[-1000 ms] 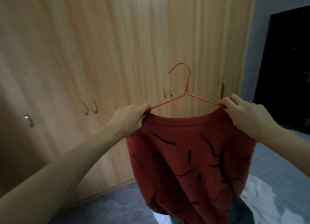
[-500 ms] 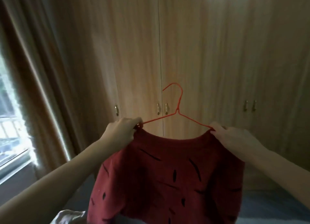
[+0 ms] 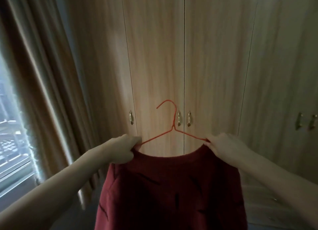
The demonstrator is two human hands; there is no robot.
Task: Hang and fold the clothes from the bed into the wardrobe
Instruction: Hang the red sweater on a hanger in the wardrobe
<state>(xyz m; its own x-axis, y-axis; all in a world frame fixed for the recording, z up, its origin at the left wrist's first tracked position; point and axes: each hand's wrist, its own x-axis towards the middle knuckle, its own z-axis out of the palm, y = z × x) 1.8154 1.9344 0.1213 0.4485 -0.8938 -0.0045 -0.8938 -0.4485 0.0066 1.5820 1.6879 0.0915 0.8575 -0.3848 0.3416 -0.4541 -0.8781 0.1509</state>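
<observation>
Fingers (image 3: 136, 140) hold garment (image 3: 172, 192) before closed wardrobe (image 3: 154, 66).

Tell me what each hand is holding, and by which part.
Both hold the red garment on the red wire hanger: left hand grips its left shoulder, right hand its right shoulder.

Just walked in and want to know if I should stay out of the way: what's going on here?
A person is putting laundry away. Their left hand and right hand each grip a shoulder of a dark red top that sits on a red wire hanger. They hold it up facing the wooden wardrobe, whose doors are shut, so the top is not hung yet. A curtain and a window are on the left.
</observation>
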